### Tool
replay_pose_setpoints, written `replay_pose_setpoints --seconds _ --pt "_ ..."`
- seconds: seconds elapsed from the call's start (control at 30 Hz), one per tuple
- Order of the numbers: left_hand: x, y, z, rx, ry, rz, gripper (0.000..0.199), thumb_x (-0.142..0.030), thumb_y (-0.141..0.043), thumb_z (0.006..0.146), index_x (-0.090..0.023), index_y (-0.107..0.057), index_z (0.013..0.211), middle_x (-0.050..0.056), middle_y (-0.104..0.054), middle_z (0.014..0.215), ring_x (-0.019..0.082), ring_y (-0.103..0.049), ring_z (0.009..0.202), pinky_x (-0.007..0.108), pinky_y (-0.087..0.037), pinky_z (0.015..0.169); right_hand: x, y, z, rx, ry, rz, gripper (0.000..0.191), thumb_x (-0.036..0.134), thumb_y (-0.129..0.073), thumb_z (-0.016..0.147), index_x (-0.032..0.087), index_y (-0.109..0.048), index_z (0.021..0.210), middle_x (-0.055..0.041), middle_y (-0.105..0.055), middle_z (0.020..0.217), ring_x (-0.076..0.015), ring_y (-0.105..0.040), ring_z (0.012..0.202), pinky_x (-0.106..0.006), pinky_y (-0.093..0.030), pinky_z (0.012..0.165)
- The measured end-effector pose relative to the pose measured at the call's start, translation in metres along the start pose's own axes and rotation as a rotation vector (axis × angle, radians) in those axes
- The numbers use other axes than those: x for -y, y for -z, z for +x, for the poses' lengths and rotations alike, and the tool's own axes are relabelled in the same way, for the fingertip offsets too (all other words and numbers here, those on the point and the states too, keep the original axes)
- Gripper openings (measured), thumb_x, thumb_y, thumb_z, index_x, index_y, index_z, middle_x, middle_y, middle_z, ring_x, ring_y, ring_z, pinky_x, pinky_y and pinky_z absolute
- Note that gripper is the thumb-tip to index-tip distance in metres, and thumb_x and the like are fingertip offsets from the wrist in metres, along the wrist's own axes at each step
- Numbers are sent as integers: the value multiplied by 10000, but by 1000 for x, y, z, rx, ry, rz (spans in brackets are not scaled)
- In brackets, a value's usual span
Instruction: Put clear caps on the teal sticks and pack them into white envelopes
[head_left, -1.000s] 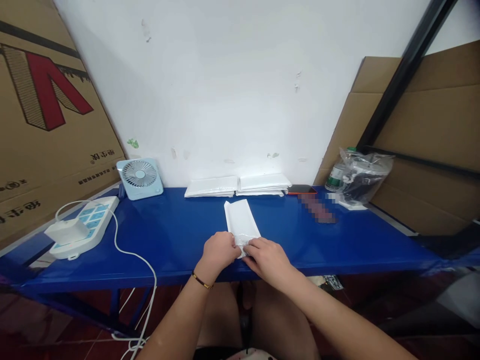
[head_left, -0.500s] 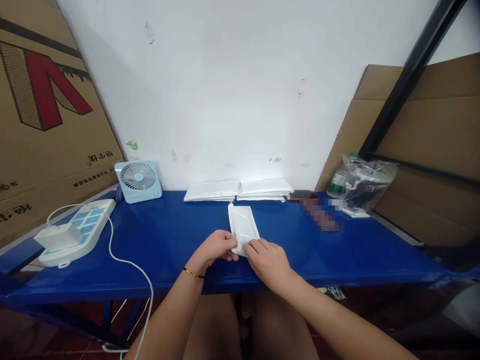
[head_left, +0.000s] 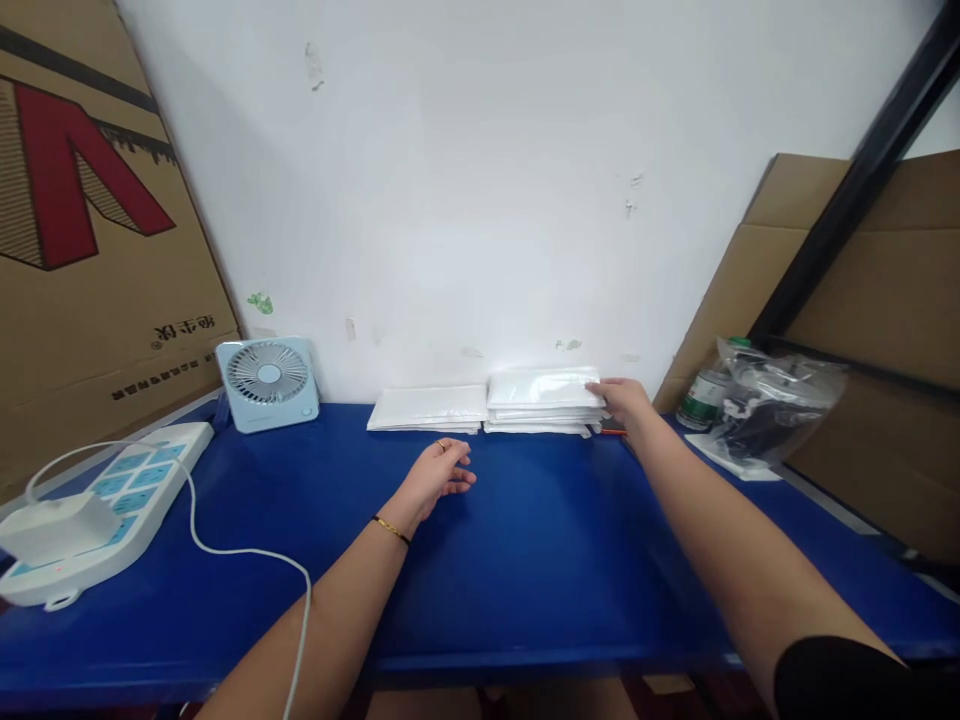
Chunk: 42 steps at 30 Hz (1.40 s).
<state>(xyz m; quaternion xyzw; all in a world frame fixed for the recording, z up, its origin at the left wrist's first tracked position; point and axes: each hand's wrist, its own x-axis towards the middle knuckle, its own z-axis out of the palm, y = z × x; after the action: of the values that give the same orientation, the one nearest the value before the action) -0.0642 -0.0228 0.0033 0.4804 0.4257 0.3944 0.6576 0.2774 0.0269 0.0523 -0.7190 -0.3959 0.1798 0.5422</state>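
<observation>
At the back of the table, against the wall, my right hand [head_left: 621, 396] pinches the right end of a flat white packet [head_left: 540, 386]. That packet lies on top of the right stack of white packets [head_left: 536, 426], level with its fellows. My left hand [head_left: 441, 468] hovers over the table in front of the stacks, fingers loosely apart with nothing in them. Just behind it, the left stack of white packets [head_left: 427, 405] lies lower than the right one.
A light-blue fan [head_left: 268, 385] and a white power strip [head_left: 124, 500] with a plugged-in adapter stand at left. Its white cable [head_left: 247, 551] crosses by my left forearm. A bottle [head_left: 705, 398] and a clear plastic bag [head_left: 787, 400] are at right, near cardboard. A phone partly shows behind my right hand.
The white packet has gone from the table's front, between both hands, to the top of the right stack with my right hand. My left hand has let go of it. The view has shifted.
</observation>
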Motion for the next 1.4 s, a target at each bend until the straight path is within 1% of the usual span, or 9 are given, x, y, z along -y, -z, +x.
replay_pose_setpoints --seconds 0.17,0.27,0.4,0.53,0.77,0.9,1.1,1.23,1.4 --pt "12 12 27 -22 100 -190 287 -323 -682 720 -170 -484 862 24 -584 811 139 -648 659 274 -539 618 -7 -13 18 -120 60 -203 227 184 -746 520 129 -652 719 -124 -656 817 -300 -567 960 -393 -435 825" --pt "14 17 36 -76 117 -371 251 -265 -665 743 -171 -492 897 47 -613 852 165 -667 742 293 -544 676 7 -40 -3 -134 456 -419 317 260 -634 675 151 -658 972 -154 -599 1086 -309 -466 1119 -442 -346 940" --pt "13 22 40 -117 158 -521 172 -196 -620 775 -155 -507 899 72 -637 911 174 -672 801 279 -539 691 26 -106 -54 439 1115 -638 470 320 -607 711 193 -574 1162 -103 -590 1164 -273 -454 1146 -424 -303 988" --pt "10 28 40 -138 175 -615 95 -156 -563 800 -141 -520 884 73 -648 890 167 -672 803 259 -534 681 32 -153 -83 448 1275 -843 370 116 -576 679 75 -615 1044 -191 -630 1054 -294 -408 1203 -428 -182 1055" --pt "9 27 37 -31 101 -603 236 -327 -596 799 -172 -528 965 91 -623 1049 171 -632 960 273 -516 794 45 -138 -91 407 898 -258 272 209 -427 838 174 -631 1013 -71 -673 982 -207 -592 932 -336 -413 875" --pt "3 21 29 14 -133 -623 281 -450 -487 843 -258 -523 1046 33 -591 1138 163 -571 1075 317 -496 869 40 -110 -114 605 341 377 210 322 -518 814 179 -627 922 -25 -684 813 -178 -628 762 -294 -485 720" --pt "-26 -6 24 4 -431 -683 443 -491 -483 817 -241 -495 1182 58 -625 1094 214 -559 1091 350 -482 888 5 -94 -131 819 -408 943 166 107 -548 762 142 -578 921 -39 -691 739 -173 -660 673 -299 -533 658" --pt "-49 -33 27 -183 -514 -549 526 -429 -478 820 -358 -332 1321 -16 -628 1066 142 -591 1033 290 -486 866 -9 -98 -138 606 -619 1129 157 245 -467 873 140 -560 942 -44 -690 738 -157 -660 658 -273 -541 641" --pt "-70 -67 16 -113 -671 -507 619 -350 -634 741 -319 -394 1310 1 -633 1035 152 -598 995 254 -474 833 -14 -102 -142 509 -641 1264 366 431 -297 925 184 -565 950 -37 -680 755 -171 -652 669 -318 -540 646"
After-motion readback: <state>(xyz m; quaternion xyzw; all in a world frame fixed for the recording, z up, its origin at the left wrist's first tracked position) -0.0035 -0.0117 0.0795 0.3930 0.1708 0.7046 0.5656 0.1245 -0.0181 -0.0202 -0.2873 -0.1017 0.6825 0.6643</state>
